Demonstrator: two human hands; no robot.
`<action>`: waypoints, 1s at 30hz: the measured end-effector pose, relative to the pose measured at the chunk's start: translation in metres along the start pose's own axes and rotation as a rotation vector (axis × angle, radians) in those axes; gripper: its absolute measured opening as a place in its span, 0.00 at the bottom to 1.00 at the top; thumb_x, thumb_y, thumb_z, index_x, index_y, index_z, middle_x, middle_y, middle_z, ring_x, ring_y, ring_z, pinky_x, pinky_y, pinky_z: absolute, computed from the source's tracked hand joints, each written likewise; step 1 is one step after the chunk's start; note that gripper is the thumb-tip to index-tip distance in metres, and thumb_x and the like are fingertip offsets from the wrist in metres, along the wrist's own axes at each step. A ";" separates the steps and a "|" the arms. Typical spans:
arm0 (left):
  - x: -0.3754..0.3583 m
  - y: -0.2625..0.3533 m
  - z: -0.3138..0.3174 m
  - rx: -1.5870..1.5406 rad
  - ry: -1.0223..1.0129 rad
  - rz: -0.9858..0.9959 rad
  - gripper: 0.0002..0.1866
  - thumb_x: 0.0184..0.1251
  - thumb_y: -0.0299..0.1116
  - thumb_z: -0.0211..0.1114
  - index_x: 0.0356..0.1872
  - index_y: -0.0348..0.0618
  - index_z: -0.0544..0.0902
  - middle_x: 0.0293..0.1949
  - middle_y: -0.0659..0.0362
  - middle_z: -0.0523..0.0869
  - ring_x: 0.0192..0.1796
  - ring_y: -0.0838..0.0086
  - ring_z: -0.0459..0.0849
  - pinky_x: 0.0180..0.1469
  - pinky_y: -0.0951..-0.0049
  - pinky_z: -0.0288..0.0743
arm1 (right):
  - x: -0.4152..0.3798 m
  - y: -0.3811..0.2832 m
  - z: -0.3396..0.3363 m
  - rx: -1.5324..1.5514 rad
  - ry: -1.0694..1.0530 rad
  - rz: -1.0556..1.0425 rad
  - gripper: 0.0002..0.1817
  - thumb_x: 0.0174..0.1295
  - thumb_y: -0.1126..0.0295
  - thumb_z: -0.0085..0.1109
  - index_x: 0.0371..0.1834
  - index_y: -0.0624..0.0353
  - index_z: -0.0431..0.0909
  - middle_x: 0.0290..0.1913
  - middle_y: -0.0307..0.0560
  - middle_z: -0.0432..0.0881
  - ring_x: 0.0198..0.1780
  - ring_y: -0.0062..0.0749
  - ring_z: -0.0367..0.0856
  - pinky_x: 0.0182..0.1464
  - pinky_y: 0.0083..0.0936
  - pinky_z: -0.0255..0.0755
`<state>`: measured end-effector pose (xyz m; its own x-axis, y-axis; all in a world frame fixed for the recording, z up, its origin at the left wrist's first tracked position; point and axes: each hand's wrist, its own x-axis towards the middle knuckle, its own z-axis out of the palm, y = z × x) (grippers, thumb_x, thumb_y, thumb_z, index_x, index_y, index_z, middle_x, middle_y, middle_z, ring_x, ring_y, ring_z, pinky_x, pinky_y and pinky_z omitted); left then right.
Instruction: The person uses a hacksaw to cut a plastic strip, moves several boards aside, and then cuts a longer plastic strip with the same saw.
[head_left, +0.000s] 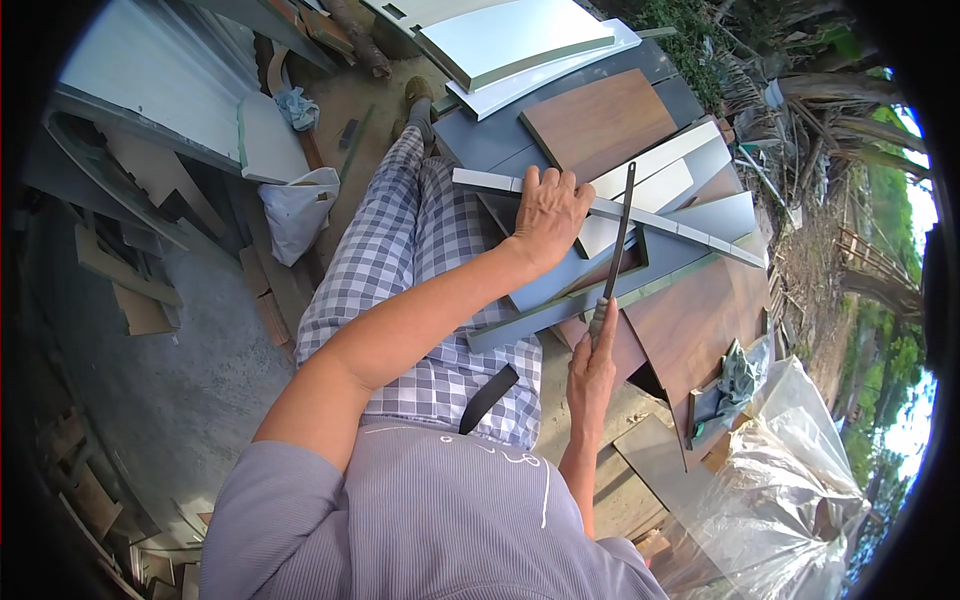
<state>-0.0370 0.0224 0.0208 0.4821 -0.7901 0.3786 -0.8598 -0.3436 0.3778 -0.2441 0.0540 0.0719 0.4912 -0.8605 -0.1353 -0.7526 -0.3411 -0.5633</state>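
My left hand is closed over a long narrow pale strip, which lies slantwise across a pile of boards. Dark marks cross the strip at intervals. In my right hand is the handle of a long thin dark tool, a file or narrow blade, with the index finger stretched along it. The tool's shaft passes over the strip, to the right of my left hand. Whether the two touch cannot be made out. Beneath them are white pieces, a grey-blue bar and a brown wood-grain board.
White panels are stacked at the far end of the pile. A white bag and board offcuts lie on the left. Clear plastic sheeting covers something at the lower right. Plants and branches stand beyond the pile's right side.
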 end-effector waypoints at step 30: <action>0.001 -0.001 0.001 0.017 0.026 -0.008 0.08 0.62 0.28 0.60 0.42 0.48 0.79 0.33 0.59 0.78 0.40 0.68 0.78 0.48 0.63 0.62 | 0.000 0.004 0.001 0.025 -0.016 0.014 0.35 0.71 0.75 0.43 0.79 0.38 0.48 0.31 0.53 0.78 0.25 0.32 0.71 0.35 0.26 0.71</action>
<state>-0.0356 0.0221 0.0200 0.4926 -0.7743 0.3973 -0.8587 -0.3582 0.3665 -0.2471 0.0530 0.0687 0.4878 -0.8589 -0.1563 -0.7482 -0.3191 -0.5817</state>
